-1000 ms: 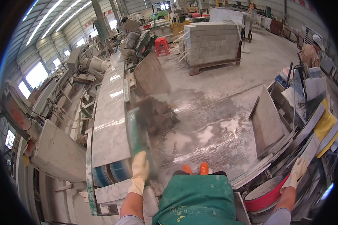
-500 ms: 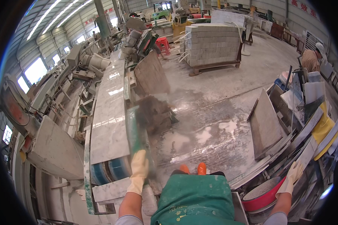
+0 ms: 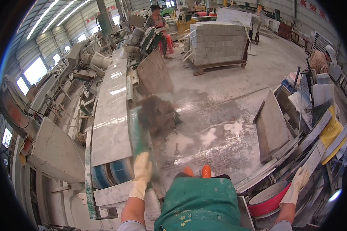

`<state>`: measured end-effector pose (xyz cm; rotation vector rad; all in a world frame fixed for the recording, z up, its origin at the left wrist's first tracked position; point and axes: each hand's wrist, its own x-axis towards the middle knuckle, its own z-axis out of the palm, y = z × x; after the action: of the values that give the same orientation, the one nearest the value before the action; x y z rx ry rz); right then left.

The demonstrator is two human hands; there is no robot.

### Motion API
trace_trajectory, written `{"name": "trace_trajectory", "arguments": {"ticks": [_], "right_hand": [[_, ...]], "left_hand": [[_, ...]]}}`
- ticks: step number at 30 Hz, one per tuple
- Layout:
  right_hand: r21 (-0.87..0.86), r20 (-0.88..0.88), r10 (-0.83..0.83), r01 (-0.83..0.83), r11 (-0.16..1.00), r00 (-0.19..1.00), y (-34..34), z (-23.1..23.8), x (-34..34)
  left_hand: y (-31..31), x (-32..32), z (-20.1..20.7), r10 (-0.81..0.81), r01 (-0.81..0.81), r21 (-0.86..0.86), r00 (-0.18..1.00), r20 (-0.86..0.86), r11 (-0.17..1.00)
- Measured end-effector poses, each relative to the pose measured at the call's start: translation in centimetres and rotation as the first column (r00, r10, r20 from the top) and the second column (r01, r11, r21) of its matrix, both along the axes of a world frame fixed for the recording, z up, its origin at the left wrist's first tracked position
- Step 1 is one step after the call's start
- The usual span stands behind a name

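My left hand (image 3: 141, 173), in a cream rubber glove, lies along the green side rail (image 3: 137, 133) of a long conveyor, its fingers stretched out and nothing visible in them. Just beside it, a long grey-white polished stone slab (image 3: 111, 133) rests on the conveyor, its near end by the blue roller belt (image 3: 121, 170). Away to the right, my right hand (image 3: 298, 181), gloved the same way, reaches over leaning stone strips (image 3: 310, 158) with extended fingers. A red-sided round tub (image 3: 272, 200) sits beside that wrist. Whether those fingertips touch a strip, I cannot tell.
A thin slab (image 3: 272, 129) leans at the right, near a yellow cloth (image 3: 332, 133). Wet floor (image 3: 208, 111) lies ahead, with a stack of pale stone blocks (image 3: 218, 45) on a pallet. A person (image 3: 158, 25) is by the machine's far end; another (image 3: 320, 59) bends at far right.
At the far end of the conveyor, a person in a dark hat has come into view by the red stool. My right hand has shifted slightly down; my left stays on the rail.
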<state>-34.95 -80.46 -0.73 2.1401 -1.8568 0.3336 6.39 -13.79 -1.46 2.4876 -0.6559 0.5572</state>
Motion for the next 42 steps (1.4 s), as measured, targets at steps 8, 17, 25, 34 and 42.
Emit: {"name": "trace_trajectory", "arguments": {"ticks": [8, 17, 25, 34, 42], "right_hand": [[-0.019, 0.017, 0.020, -0.020, 1.000, 1.000, 0.7, -0.7, -0.3], [0.018, 0.028, 0.016, -0.016, 1.000, 0.999, 2.5, -0.1, 0.0], [-0.021, 0.036, 0.043, -0.043, 0.999, 0.998, 4.0, 0.0, 0.3], [-0.020, 0.085, 0.071, -0.069, 0.997, 0.994, 5.6, 0.2, 0.6], [-0.060, 0.137, 0.150, -0.143, 0.988, 0.979, 6.3, -0.5, 0.3]], "left_hand": [[-0.1, 0.0, 0.1, -0.001, 0.001, -0.010, 1.000, -0.013, 1.000], [-0.3, 0.2, 0.3, -0.017, 0.019, -0.017, 0.994, 0.109, 1.000], [-0.2, 0.1, 0.3, -0.013, 0.014, -0.011, 0.998, 0.065, 1.000], [0.0, 0.2, -0.2, -0.014, 0.016, -0.029, 0.997, 0.071, 0.999], [0.0, 0.1, -0.1, -0.010, 0.012, -0.029, 0.997, 0.081, 1.000]]}}
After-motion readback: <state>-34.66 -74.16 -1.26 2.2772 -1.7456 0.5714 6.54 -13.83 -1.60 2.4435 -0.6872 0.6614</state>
